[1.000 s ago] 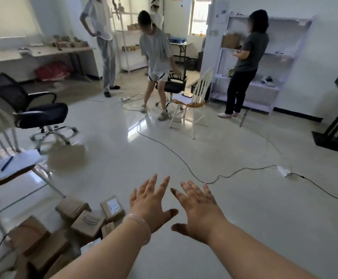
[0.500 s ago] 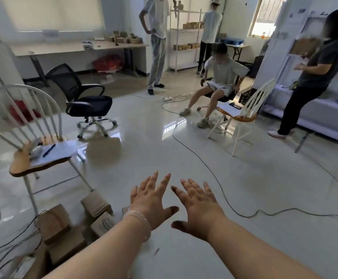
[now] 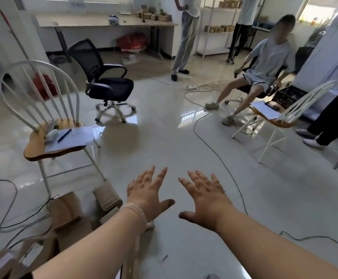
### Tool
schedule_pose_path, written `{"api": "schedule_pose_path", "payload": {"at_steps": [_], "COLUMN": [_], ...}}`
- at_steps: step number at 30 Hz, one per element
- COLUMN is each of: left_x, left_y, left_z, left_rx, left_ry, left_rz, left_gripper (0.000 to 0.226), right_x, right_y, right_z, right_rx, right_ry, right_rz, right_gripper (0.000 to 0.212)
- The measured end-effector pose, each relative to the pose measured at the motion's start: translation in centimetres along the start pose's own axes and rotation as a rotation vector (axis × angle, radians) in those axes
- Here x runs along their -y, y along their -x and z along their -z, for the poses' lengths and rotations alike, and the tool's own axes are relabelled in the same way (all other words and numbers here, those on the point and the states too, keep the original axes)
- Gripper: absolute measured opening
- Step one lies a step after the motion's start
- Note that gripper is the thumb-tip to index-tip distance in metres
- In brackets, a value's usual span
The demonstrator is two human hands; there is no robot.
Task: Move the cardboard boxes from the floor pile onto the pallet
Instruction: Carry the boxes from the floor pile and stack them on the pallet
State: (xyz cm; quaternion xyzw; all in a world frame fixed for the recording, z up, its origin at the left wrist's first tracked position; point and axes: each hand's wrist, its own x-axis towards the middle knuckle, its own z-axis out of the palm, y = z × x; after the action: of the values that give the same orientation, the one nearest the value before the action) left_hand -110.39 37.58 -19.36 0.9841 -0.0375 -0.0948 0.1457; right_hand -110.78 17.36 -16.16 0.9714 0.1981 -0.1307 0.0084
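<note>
1. The left hand [image 3: 147, 195] and right hand [image 3: 206, 200] stay spread and empty at lower centre.
2. The view has swung; the cardboard boxes [image 3: 65, 210] now lie lower left, by the white chair [image 3: 37, 153].
3. No pallet shows, so likely no box has been lifted yet.

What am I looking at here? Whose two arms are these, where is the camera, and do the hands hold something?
There is no machine: a person wears a wide-angle camera on the head, so all pictures look down at that person's own arms. The left hand and the right hand reach forward above the shiny floor, fingers spread, holding nothing. The cardboard boxes lie on the floor at lower left, beside a white chair with paper and a pen on its seat. No pallet is in view.
</note>
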Motion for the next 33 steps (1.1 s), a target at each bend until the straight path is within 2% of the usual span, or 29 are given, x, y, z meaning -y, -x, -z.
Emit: {"api": "schedule_pose_path", "payload": {"at_steps": [6,17,26,33], "left_x": [1.7,-1.3,1.7,4.1], "left_y": [-3.5,-10.7,-2.3,2.9], "left_z": [-1.4,-2.3,-5.4,-8.5], "left_rx": [0.016,-0.068,-0.095,-0.117], "left_ry": [0.016,0.155,0.179,0.251], "left_rz": [0.191,0.594,0.962,1.097], "left_gripper": [0.092,0.091,0.094,0.091], "right_x": [-2.0,-7.2,0.3,6.2], "right_y": [-7.9,-21.3,-23.1,-21.9], "right_z": [-0.3,2.3,-0.1,-2.1], "right_rx": [0.061,0.134,0.209,0.265], "right_ry": [0.016,0.135,0.21,0.296], "right_rz": [0.158,0.572,0.936,1.096], "right_gripper": [0.096,0.096,0.096,0.096]}}
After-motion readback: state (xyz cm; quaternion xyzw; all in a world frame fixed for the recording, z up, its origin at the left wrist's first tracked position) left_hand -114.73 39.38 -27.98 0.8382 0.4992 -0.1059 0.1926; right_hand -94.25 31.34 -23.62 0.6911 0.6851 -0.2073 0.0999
